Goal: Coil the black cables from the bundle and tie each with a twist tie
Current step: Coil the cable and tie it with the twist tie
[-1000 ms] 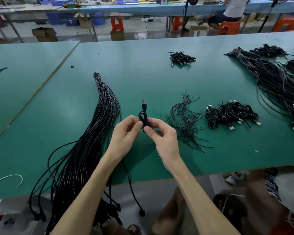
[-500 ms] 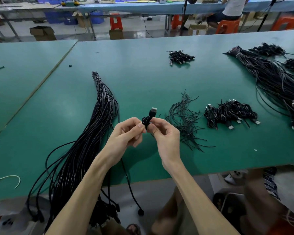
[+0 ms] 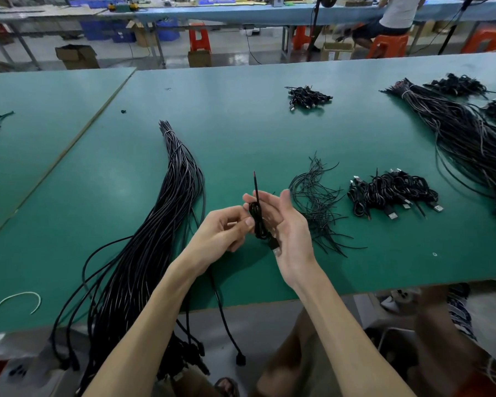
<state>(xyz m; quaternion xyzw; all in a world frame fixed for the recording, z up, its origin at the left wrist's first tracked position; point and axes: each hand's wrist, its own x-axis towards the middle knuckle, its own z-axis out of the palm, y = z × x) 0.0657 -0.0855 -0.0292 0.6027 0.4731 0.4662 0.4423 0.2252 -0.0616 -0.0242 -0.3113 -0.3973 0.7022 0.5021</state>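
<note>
A small coiled black cable (image 3: pixel 257 222) is held above the green table (image 3: pixel 241 133), its thin stripped end pointing up and its USB plug (image 3: pixel 275 248) hanging down by my right palm. My left hand (image 3: pixel 222 232) pinches the coil between thumb and fingers. Turned palm up, my right hand (image 3: pixel 291 233) has its fingers stretched out behind the coil and its thumb raised apart from it. The long bundle of black cables (image 3: pixel 169 207) lies to the left and hangs over the front edge. A loose pile of black twist ties (image 3: pixel 317 200) lies just right of my hands.
A heap of tied coils (image 3: pixel 393 193) lies right of the ties, a smaller heap (image 3: pixel 308 97) farther back. A second long bundle (image 3: pixel 467 138) runs along the right side. A white curved strip (image 3: pixel 17 300) lies front left. A person sits at the far bench.
The coil has been turned over: its plug, up before, now hangs down and the thin end points up. My right hand went from pinching the coil to lying open behind it.
</note>
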